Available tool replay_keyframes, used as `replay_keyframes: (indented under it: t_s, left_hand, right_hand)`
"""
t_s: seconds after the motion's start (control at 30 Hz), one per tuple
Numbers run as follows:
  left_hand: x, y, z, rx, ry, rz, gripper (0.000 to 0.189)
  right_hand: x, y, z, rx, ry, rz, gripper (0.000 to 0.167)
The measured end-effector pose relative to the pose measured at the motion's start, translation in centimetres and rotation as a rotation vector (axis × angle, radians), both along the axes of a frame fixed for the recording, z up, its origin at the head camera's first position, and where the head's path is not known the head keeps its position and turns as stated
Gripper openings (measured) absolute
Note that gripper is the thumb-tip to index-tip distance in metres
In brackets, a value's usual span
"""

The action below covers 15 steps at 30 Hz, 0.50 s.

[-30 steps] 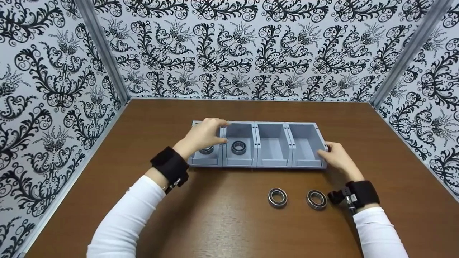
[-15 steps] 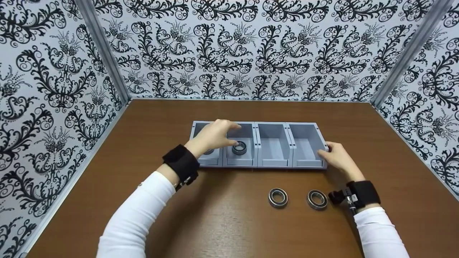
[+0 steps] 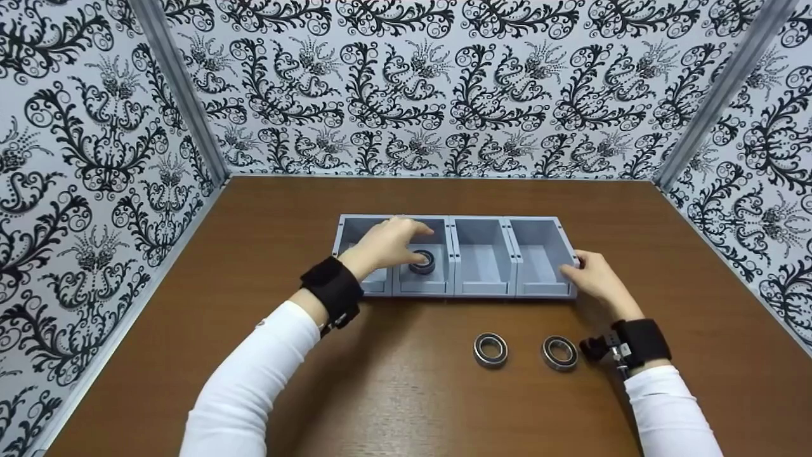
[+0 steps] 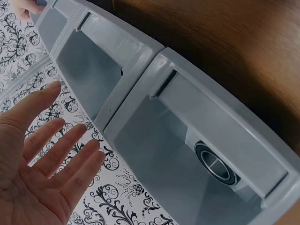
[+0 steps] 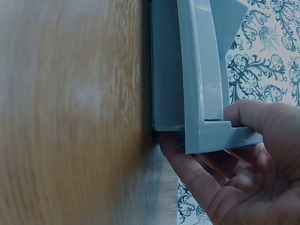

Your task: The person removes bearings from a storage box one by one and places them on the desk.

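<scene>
A row of joined grey storage bins (image 3: 485, 290) stands on the brown table. My left hand (image 3: 388, 244), fingers spread and holding nothing, is over the second bin from the left. Its thumb overlaps a metal ball bearing (image 3: 424, 269) in that bin. In the left wrist view the left hand (image 4: 51, 159) shows its palm, and another ball bearing (image 4: 215, 162) lies in the nearest bin; my hand hides that one from the head view. My right hand (image 3: 595, 279) grips the row's right end wall, thumb inside the rim, fingers outside and low in the right wrist view.
Two more ball bearings lie flat on the table in front of the bins, one (image 3: 490, 350) in the middle and one (image 3: 559, 353) close to the right wrist camera (image 3: 594, 349). Patterned panels (image 3: 406, 95) enclose the table at the back and sides.
My left hand has moved right, from over the leftmost bin to over the second one, still unladen. My right hand keeps its grip on the end wall.
</scene>
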State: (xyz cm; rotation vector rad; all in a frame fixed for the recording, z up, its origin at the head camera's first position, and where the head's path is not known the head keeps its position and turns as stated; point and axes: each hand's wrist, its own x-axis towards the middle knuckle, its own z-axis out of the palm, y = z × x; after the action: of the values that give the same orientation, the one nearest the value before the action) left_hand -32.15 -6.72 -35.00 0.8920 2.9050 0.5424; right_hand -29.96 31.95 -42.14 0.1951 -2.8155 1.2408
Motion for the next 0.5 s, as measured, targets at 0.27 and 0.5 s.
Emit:
replay_keyframes:
  t_s: [0.27,0.5]
  left_hand:
    - [-0.6,0.8,-0.8,0.007,0.002,-0.027,0.053]
    - [-0.8,1.3,-1.2,-0.001,-0.005,-0.020,0.053]
  right_hand:
    - [0.0,0.0,0.0,0.021,0.011,-0.001,0.038]
    - [0.0,0.0,0.1,0.028,0.011,0.011,0.040]
